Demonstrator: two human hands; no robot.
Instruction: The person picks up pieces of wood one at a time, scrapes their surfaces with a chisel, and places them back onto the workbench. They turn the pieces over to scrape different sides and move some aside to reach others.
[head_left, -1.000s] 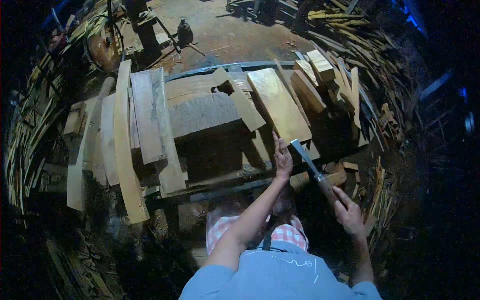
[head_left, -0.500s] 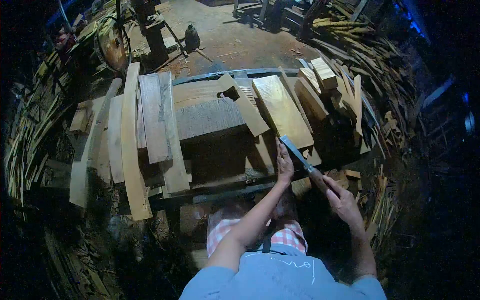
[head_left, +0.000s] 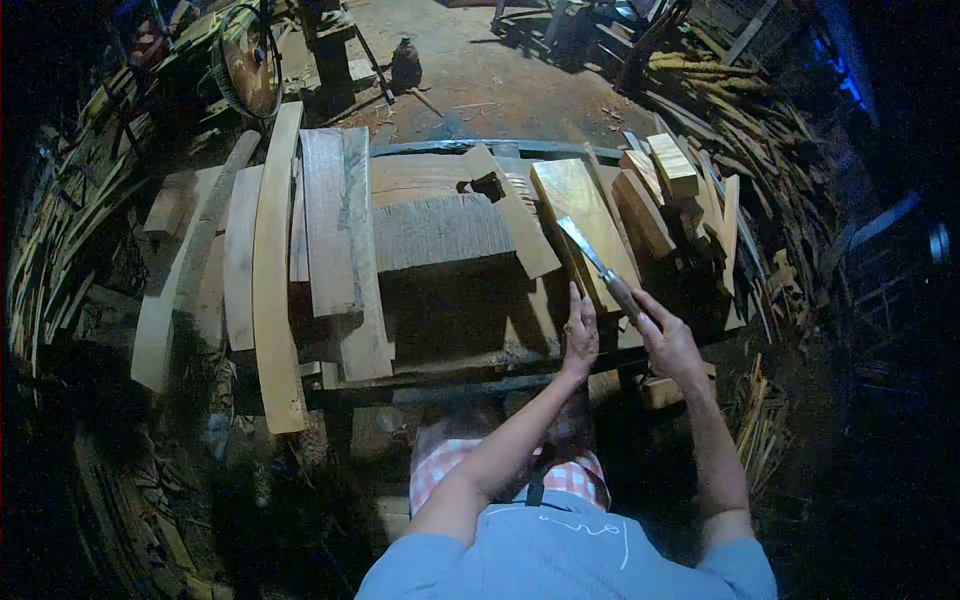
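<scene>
My right hand point(head_left: 668, 340) is wrapped round the handle of a chisel point(head_left: 588, 250). The metal blade points up and to the left, over a smooth pale wooden board point(head_left: 585, 215). Close to the near left edge of this board is my left hand point(head_left: 581, 335), its fingers pointing away from me; nothing shows in it. Whether it touches the board is hard to tell. Left of the board, a narrow slat point(head_left: 522, 225) with a dark notch leans against a thick rough wooden block point(head_left: 440, 235).
Long planks point(head_left: 278, 270) lie across the bench's left part, their ends sticking out over the near edge. A small block point(head_left: 673, 165) sits at the right. Beyond the bench stand a fan point(head_left: 247, 62) and a dark bottle-like object point(head_left: 406, 62). Wood scraps are piled on both sides.
The chisel has moved up from the board's near edge to over its surface, with my right hand following. My left hand has shifted slightly right. The view has shifted a little.
</scene>
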